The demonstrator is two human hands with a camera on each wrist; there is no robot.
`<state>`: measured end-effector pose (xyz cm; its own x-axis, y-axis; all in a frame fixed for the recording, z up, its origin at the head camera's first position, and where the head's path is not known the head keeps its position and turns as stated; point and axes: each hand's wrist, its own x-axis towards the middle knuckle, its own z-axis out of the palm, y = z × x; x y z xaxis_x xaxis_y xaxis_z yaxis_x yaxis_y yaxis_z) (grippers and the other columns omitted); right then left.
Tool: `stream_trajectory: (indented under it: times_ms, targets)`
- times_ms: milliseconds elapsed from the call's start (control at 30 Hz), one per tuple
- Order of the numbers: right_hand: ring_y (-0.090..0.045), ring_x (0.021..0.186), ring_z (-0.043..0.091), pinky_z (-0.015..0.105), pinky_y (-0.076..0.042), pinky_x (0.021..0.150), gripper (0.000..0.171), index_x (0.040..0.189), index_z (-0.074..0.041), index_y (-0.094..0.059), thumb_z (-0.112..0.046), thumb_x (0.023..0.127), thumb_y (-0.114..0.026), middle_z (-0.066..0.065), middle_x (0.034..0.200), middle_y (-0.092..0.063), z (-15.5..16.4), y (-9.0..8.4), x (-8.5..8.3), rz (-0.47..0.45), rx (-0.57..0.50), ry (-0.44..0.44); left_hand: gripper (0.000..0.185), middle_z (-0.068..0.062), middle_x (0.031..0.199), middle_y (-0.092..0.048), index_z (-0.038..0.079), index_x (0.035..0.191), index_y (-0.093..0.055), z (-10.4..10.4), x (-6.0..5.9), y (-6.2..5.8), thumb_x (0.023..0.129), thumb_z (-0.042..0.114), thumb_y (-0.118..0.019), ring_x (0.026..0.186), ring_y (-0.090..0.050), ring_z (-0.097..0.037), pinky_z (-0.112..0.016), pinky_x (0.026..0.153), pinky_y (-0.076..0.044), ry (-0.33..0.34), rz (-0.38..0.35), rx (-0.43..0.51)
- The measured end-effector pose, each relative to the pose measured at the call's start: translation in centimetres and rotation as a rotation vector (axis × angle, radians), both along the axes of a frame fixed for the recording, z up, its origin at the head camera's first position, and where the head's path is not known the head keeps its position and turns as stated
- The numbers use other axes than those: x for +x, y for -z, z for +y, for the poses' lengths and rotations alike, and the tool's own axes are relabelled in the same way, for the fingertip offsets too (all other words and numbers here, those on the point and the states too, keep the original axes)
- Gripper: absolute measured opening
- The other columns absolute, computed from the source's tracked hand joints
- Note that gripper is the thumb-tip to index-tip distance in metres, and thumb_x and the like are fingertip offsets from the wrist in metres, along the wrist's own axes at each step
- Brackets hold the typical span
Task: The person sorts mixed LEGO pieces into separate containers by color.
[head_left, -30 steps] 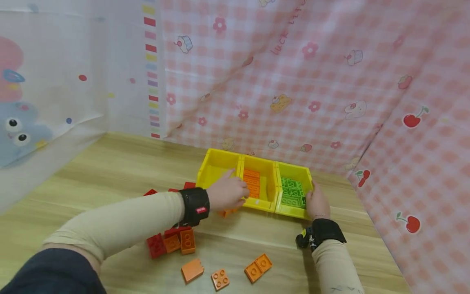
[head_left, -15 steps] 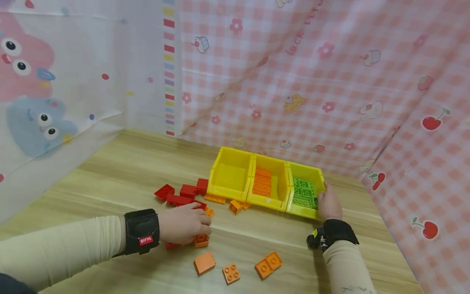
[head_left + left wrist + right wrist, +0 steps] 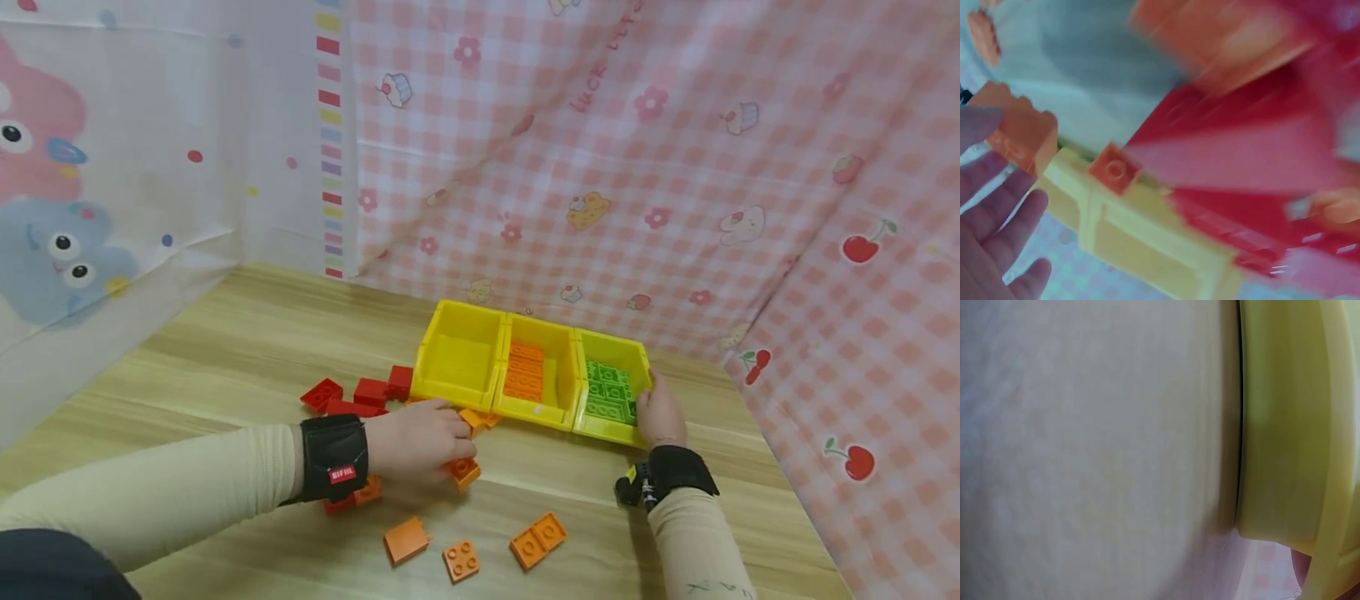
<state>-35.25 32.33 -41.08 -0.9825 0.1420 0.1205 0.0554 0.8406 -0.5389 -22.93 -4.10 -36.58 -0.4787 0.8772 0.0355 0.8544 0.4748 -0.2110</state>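
In the head view, my left hand [image 3: 416,440] pinches an orange building brick [image 3: 465,472] above the table, in front of the yellow bins. The left wrist view shows this orange brick [image 3: 1025,125] between the thumb and fingers. My right hand [image 3: 662,415] grips the right wall of the rightmost yellow bin [image 3: 613,432], which contains green bricks [image 3: 609,390]. Orange bricks [image 3: 524,372] lie in the middle bin [image 3: 561,367]; the left bin [image 3: 459,354] shows a bare floor. The right wrist view has that bin's wall [image 3: 1285,425] close up, hiding most of the hand.
Red bricks [image 3: 371,392] are piled left of the bins, partly hidden by the left hand. Several loose orange bricks, among them a square one [image 3: 461,561] and a longer one [image 3: 538,542], lie near the front. Patterned cloth [image 3: 525,167] hangs behind.
My left hand went from the bins back left to the brick pile, then moved right with an orange brick pinched in it. The right hand stays at its bin.
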Motion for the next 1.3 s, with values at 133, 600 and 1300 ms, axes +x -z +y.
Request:
stream_trajectory:
  times_ms: [133, 600, 1300]
  targets:
    - [-0.038, 0.123, 0.042, 0.054, -0.03, 0.099, 0.049, 0.147, 0.0, -0.019, -0.012, 0.1, -0.029, 0.027, 0.141, -0.034, 0.0, -0.2, 0.0, -0.002, -0.018, 0.009, 0.031, 0.004, 0.102, -0.063, 0.017, 0.11, -0.065, 3.0, -2.3, -1.1, 0.085, 0.035, -0.067, 0.096, -0.057, -0.016, -0.039, 0.091, -0.04, -0.046, 0.076, 0.067]
    - [-0.038, 0.125, 0.04, 0.053, -0.03, 0.1, 0.049, 0.147, -0.001, -0.019, -0.013, 0.1, -0.029, 0.025, 0.142, -0.034, -0.1, 0.2, -0.2, 0.005, -0.037, 0.001, 0.031, 0.001, 0.095, -0.065, 0.017, 0.106, -0.067, 9.3, -9.7, -0.4, 0.089, 0.042, -0.059, 0.093, -0.059, -0.018, -0.043, 0.097, -0.035, -0.382, 0.145, 0.135]
    - [-0.038, 0.126, 0.039, 0.051, -0.03, 0.101, 0.049, 0.147, -0.001, -0.019, -0.012, 0.1, -0.029, 0.024, 0.143, -0.034, 0.3, 0.3, -0.2, 0.021, -0.047, 0.006, 0.032, 0.0, 0.069, -0.058, 0.014, 0.079, -0.065, 14.5, -11.5, 1.9, 0.097, 0.03, -0.045, 0.066, -0.057, -0.016, -0.039, 0.063, -0.047, -0.626, -0.123, 0.27]
